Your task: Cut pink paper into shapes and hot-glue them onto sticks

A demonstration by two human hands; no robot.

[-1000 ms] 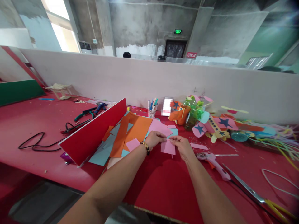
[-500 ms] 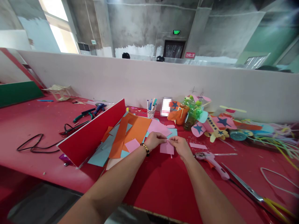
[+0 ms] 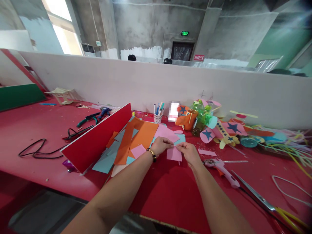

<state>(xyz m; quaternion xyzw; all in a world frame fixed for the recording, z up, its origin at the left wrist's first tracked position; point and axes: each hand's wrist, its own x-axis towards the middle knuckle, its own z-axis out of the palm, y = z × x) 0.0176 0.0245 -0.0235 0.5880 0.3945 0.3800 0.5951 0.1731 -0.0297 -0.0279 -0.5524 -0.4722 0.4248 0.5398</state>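
Observation:
A small pink paper piece [image 3: 174, 154] hangs between my hands over the red table, pinched along its upper edge. My left hand [image 3: 162, 146], with a beaded bracelet [image 3: 152, 155] at the wrist, grips its left side between thumb and finger. On the other side, my right hand [image 3: 188, 151] pinches the same edge, the fingertips of both hands close together. A narrow pink strip shows just below the paper. Coloured sheets, among them an orange sheet [image 3: 146, 133], lie left of my hands. A pink glue gun [image 3: 226, 174] rests to the right of my right hand.
Long scissors [image 3: 260, 195] with yellow handles lie at right. A red board [image 3: 97, 139] stands slanted on the left, with pliers [image 3: 89, 119] and a black cable [image 3: 36, 154] beyond. Behind are a pen cup [image 3: 158, 118], green bottles [image 3: 201, 118] and a paper-decorated plane [image 3: 223, 130].
Both hands keep their pinch on the pink paper and have hardly moved. The whole view has shifted very slightly.

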